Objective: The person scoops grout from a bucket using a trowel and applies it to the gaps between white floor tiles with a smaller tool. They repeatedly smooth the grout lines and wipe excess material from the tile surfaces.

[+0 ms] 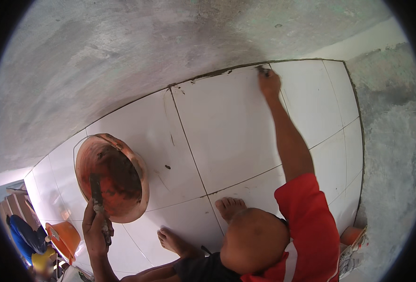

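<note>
My left hand point(96, 232) is closed around the handle of a narrow, flat-bladed trowel point(96, 188) crusted with grey mortar. Its blade reaches over the mouth of a worn orange bucket point(144, 188), which has dark paste inside and a wire handle. Far off to the right, my right arm stretches out in a red sleeve. My right hand point(270, 85) is closed at the wall-side edge of the white floor tiles point(227, 127), near a joint. Something small and dark shows at its fingertips, too blurred to name. Dark paste smears lie along that edge.
A grey plastered wall point(170, 42) runs along the far side, and another wall point(391, 155) stands at the right. My bare feet point(230, 207) and bent knee are on the near side. A second orange bucket point(64, 239) and blue items point(24, 237) stand at lower left.
</note>
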Demonstrator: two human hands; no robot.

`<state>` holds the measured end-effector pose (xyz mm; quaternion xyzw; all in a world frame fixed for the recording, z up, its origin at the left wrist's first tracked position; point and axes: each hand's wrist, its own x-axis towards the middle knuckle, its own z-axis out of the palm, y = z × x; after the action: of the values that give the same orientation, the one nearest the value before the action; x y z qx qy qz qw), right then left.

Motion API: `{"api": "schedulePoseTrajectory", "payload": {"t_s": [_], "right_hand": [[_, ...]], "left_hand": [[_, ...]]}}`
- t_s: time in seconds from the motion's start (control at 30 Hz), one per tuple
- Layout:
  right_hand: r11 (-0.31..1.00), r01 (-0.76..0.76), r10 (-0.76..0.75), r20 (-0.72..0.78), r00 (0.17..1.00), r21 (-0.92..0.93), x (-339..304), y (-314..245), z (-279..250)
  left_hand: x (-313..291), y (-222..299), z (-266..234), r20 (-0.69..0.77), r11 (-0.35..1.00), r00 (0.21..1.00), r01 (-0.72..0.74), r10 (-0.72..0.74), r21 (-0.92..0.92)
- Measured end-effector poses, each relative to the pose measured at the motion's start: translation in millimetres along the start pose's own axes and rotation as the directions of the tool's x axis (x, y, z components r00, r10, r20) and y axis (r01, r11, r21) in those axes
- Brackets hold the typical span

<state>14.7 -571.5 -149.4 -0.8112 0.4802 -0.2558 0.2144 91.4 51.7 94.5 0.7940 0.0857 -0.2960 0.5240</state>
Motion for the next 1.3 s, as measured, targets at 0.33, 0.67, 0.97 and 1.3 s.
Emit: {"api": "schedulePoseTrajectory", "payload": {"t_s": [0.33,0.67,0.97,1.3], "right_hand": [[0.925,0.366,-0.373,0.058,0.926,0.101,-103,-133,109],[0.988,0.136,-0.144,0.144,0.979,0.068,-72,-119,59],[0.858,0.379,-0.471,0.236,0.850,0.347,-154,-187,124],[0.998,-0.054,0.054,0.008,0.999,0.029,7,-10,-2]], "left_hand": [[7,3,11,0.046,1.000,0.999,-0.020,0.021,-0.019],[2,10,12,0.038,0.999,0.999,-0.035,0.037,-0.034],[11,11,23,0.111,0.996,0.991,-0.073,0.079,-0.060],[0,-4,-7,-0.032,0.999,0.999,0.003,-0.005,-0.043]]}}
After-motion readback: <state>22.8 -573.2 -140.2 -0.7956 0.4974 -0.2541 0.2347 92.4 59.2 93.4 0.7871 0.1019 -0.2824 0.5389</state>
